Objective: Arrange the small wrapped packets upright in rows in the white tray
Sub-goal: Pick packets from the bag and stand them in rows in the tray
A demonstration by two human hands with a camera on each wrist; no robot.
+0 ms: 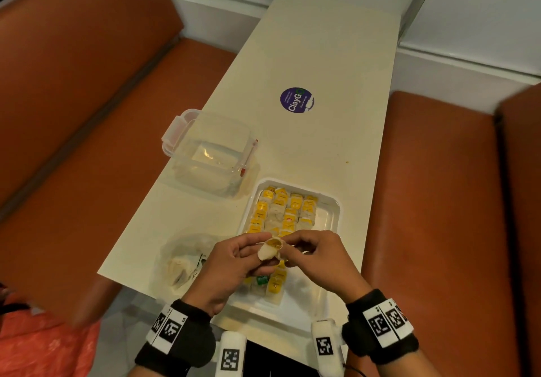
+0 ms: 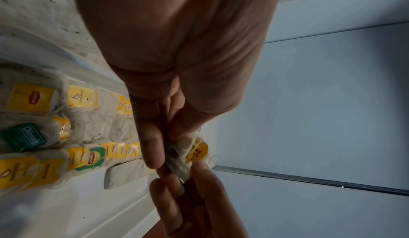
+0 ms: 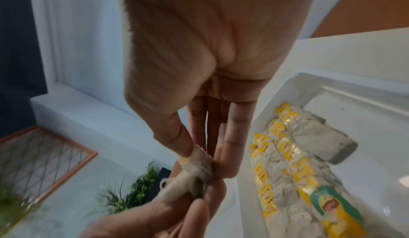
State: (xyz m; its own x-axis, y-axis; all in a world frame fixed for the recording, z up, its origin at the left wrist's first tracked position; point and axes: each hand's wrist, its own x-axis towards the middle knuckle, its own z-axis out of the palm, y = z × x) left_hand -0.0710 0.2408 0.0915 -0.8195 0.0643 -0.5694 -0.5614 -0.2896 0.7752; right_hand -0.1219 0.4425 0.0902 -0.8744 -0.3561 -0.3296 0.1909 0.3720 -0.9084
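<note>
Above the middle of the white tray (image 1: pixel 332 210) both hands pinch one small pale packet (image 1: pixel 270 250) with a yellow tag. My left hand (image 1: pixel 252 252) holds its left side, and my right hand (image 1: pixel 293 247) grips its right end. Several yellow-tagged packets (image 1: pixel 282 210) stand in rows in the tray's far half, and more lie near the hands. The left wrist view shows the held packet (image 2: pixel 193 151) between my left fingers (image 2: pixel 152 147), with rows of packets (image 2: pixel 88 128) beside them. In the right wrist view my right thumb and fingers (image 3: pixel 230 147) pinch the packet (image 3: pixel 196 170).
A clear lidded plastic box (image 1: pixel 210 157) sits on the cream table (image 1: pixel 322 54) left of the tray. A crumpled clear bag (image 1: pixel 184 259) lies at the near left edge. A round purple sticker (image 1: pixel 297 99) marks the table's middle. Orange benches (image 1: pixel 439 201) flank the table.
</note>
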